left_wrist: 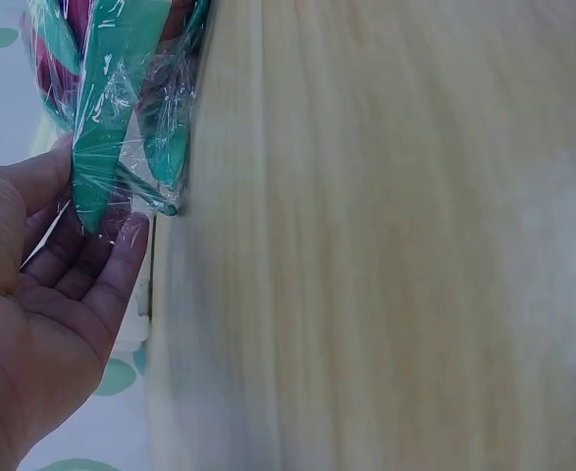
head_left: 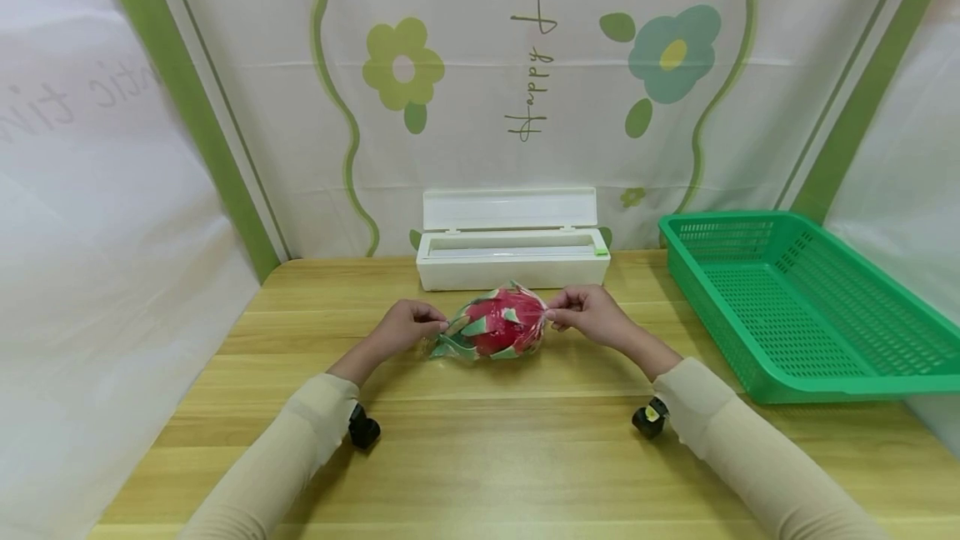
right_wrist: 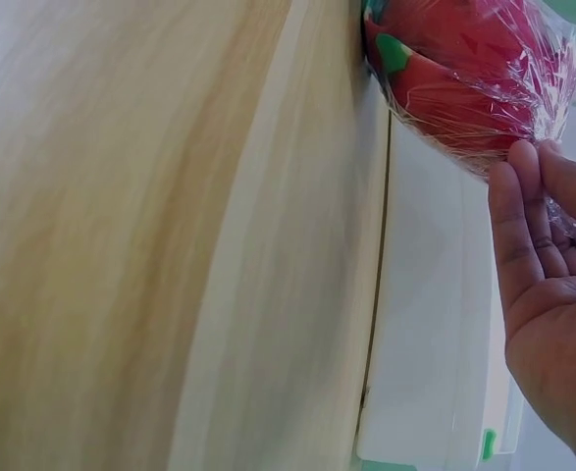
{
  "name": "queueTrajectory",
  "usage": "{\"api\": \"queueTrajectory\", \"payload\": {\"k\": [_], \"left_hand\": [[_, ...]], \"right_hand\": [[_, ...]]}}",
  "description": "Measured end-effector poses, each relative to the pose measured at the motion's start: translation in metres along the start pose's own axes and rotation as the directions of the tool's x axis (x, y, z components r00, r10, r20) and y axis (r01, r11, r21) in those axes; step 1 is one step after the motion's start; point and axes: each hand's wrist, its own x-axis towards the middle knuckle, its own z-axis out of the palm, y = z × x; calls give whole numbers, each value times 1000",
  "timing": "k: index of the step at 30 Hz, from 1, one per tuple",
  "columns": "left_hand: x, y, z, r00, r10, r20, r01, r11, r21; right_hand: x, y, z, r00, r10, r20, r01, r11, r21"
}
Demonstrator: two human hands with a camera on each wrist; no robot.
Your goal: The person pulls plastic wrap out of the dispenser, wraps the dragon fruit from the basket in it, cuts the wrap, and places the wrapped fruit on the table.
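Observation:
A red dragon fruit (head_left: 497, 325) with green scales lies on the wooden table, enclosed in clear plastic wrap (right_wrist: 533, 108). At its leafy left end, my left hand (head_left: 408, 327) holds the wrap between thumb and fingers. The left wrist view shows green leaf tips (left_wrist: 106, 157) under the crinkled film, close to that hand's fingertips. My right hand (head_left: 592, 312) pinches the gathered, twisted film at the fruit's round right end. A loose bit of film trails behind those fingers in the right wrist view.
Behind the fruit stands a white wrap dispenser box (head_left: 513, 269) with its lid raised. A green plastic basket (head_left: 757, 357) sits at the right of the table (head_left: 495, 457). Printed curtains (head_left: 480, 132) hang at the back and both sides.

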Motion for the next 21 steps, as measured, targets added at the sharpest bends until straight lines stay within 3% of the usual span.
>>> {"api": "queueTrajectory", "payload": {"k": [8,21], "left_hand": [[1,1,2,1000,-11,-25,11,1000,14],[-1,5,0,1000,10,-1,-10,1000,3]], "right_hand": [[-1,-4,0,1000,-13,-4,12,999,-39],[-1,-8,2,1000,-29,4,29,992,-121]]}}
